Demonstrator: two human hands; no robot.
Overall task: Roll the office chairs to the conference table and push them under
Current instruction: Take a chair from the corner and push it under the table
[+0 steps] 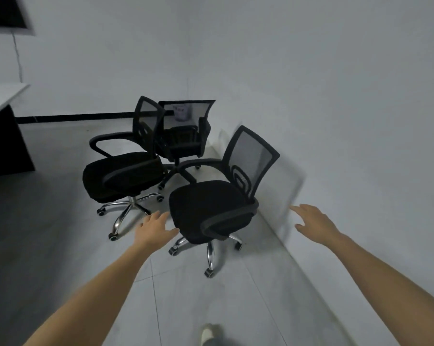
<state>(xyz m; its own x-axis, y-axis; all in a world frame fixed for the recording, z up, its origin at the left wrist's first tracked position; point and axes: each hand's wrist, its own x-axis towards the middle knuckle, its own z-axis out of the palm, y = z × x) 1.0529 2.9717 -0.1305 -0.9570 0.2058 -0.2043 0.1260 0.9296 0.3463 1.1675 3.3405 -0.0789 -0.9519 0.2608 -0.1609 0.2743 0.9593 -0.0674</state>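
Three black mesh-back office chairs stand in the room's corner. The nearest chair (211,206) has chrome legs and sits close to the right wall. A second chair (123,173) stands to its left, and a third chair (183,136) is behind them by the back wall. My left hand (156,228) reaches out with straight fingers just left of the nearest chair's seat edge, holding nothing. My right hand (313,221) is stretched out in the air near the right wall, fingers spread and empty. A white-topped table (1,98) with a dark side panel shows at the far left.
A white wall (335,121) runs along the right, meeting the back wall behind the chairs. A pale bucket (182,112) shows through the third chair's mesh. A dark screen (6,13) hangs top left. My shoe (208,333) is on the grey tiled floor.
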